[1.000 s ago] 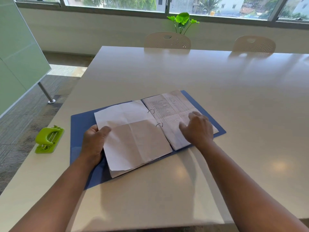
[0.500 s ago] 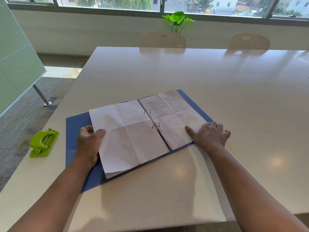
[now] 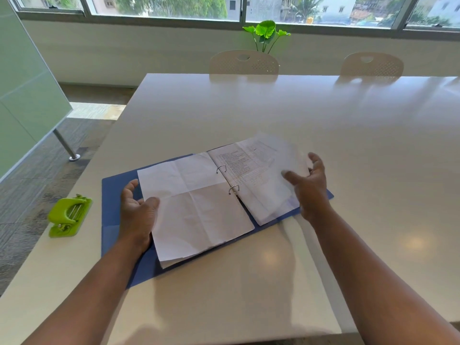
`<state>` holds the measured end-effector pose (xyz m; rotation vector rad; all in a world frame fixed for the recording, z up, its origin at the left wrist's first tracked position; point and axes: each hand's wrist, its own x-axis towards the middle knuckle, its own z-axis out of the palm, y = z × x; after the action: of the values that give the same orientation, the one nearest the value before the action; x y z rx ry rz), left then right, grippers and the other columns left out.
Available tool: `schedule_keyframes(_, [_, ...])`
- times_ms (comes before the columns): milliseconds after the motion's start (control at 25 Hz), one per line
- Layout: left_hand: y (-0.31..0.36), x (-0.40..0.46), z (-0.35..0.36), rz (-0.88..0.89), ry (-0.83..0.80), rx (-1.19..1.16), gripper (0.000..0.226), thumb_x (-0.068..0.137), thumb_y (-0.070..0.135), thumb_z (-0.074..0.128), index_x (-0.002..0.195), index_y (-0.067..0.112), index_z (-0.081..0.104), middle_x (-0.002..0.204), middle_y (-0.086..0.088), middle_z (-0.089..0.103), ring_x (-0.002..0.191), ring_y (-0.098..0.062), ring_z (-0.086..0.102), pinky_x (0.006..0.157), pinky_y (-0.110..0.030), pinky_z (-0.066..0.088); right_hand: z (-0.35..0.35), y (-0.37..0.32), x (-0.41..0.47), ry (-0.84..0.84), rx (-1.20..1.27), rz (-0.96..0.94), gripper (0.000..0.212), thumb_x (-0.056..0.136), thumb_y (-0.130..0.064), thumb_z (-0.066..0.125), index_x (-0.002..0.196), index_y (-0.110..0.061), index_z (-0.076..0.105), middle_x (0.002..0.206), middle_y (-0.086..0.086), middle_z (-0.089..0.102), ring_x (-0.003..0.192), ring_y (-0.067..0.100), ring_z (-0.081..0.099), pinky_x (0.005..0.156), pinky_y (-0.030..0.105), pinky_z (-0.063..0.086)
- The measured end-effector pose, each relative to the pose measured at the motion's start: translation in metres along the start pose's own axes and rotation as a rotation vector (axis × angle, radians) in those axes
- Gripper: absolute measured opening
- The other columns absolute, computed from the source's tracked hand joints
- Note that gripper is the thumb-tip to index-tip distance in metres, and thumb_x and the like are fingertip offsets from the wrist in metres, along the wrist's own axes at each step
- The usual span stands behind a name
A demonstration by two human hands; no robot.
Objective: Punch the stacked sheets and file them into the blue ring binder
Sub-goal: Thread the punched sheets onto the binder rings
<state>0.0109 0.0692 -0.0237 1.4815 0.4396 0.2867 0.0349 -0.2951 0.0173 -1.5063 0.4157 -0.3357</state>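
Lying open and flat near the worktop's front edge, toward its left corner, the blue ring binder (image 3: 117, 195) shows a smooth matte cover and two thin curved metal rings (image 3: 234, 189) along its spine. Both rings run through punched paper. On the left side sits a creased stack of blank sheets (image 3: 199, 210), folded at some point into quarters, its edges slightly uneven at the near corner. On the right side is a stack of printed sheets (image 3: 249, 170) covered with fine table rows; its top page is lifted and blurred at the outer edge.

A person's left hand (image 3: 138, 210) rests on the blank stack's left edge, thumb pressed on the paper, fingers loose on the blue cover, its grip slack. The right hand (image 3: 311, 188) is spread open at the printed stack's outer edge, thumb against the raised page, clamping nothing.

A lime-green plastic hole punch (image 3: 68, 216), rounded and glossy, sits at the worktop's left edge, well apart from the binder.
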Motion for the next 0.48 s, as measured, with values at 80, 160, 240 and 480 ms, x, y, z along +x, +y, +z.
schedule_keyframes(80, [-0.001,0.000,-0.001,0.011,-0.021,-0.009,0.045,0.088,0.002,0.060,0.114,0.038,0.063,0.095,0.007,0.073,0.074,-0.008,0.072,0.059,-0.027,0.058,0.007,-0.012,0.003,-0.002,0.256,0.015,0.081,0.080,0.005,0.077,0.146,-0.024,0.041,0.119,0.004,0.062,0.106,0.024,0.065,0.098,0.045,0.057])
schedule_keyframes(160, [-0.001,0.001,-0.001,-0.004,-0.048,-0.011,0.033,0.090,0.003,0.059,0.101,0.031,0.072,0.092,0.005,0.075,0.072,-0.008,0.072,0.057,-0.025,0.057,0.018,-0.020,-0.001,-0.057,0.334,-0.035,0.072,0.079,0.009,0.074,0.140,-0.020,0.047,0.111,0.004,0.068,0.100,0.024,0.066,0.090,0.043,0.058])
schedule_keyframes(240, [-0.002,0.002,-0.001,-0.033,-0.068,-0.004,0.023,0.091,0.007,0.061,0.096,0.024,0.075,0.089,0.001,0.076,0.072,-0.013,0.070,0.058,-0.028,0.056,0.032,-0.027,-0.011,-0.167,0.347,-0.111,0.055,0.081,0.008,0.073,0.128,-0.014,0.056,0.103,0.006,0.074,0.093,0.024,0.070,0.085,0.043,0.059])
schedule_keyframes(480, [0.000,0.003,0.000,-0.068,-0.101,-0.048,0.008,0.093,0.020,0.067,0.091,0.019,0.076,0.083,0.000,0.075,0.076,-0.020,0.067,0.062,-0.032,0.056,0.079,-0.043,-0.060,-0.556,0.195,-0.172,0.012,0.084,-0.012,0.073,0.090,-0.020,0.080,0.089,0.004,0.078,0.078,0.018,0.070,0.069,0.034,0.056])
